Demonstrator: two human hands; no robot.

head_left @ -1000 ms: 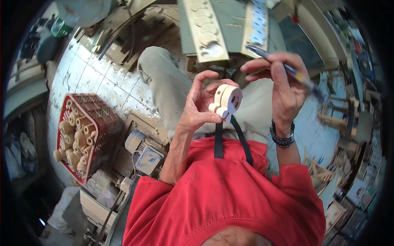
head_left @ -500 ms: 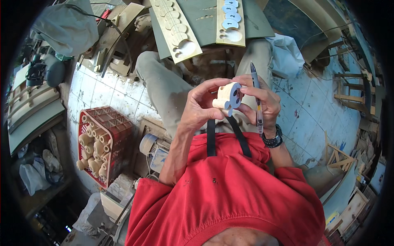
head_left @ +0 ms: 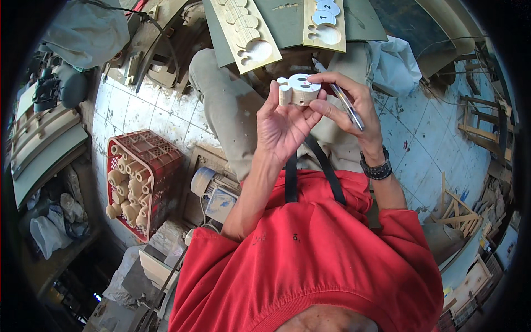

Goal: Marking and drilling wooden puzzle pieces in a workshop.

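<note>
A small block of pale wood (head_left: 297,98) with a white face pattern on top sits between my two hands. Two rounded knobs stick out at its left end, and a hole shows in its near side. Underneath, my left hand (head_left: 283,130) is closed round it with the palm turned up. My right hand (head_left: 357,108) pinches its right end between thumb and forefinger. A pen (head_left: 347,105) also lies in that hand, slanting across the fingers.
Beyond my knees, two wooden boards (head_left: 270,51) (head_left: 309,43) with caterpillar-shaped recesses rest on a dark green surface (head_left: 287,33). At left stands a red plastic crate (head_left: 166,160) of turned wooden pieces, near a blue-grey motor (head_left: 203,181). Wood scraps (head_left: 462,213) lie at right.
The wooden block has been tipped so its patterned face points up, its knobs now to the left. My left palm has turned upward. The pen has swung from near upright to a slant.
</note>
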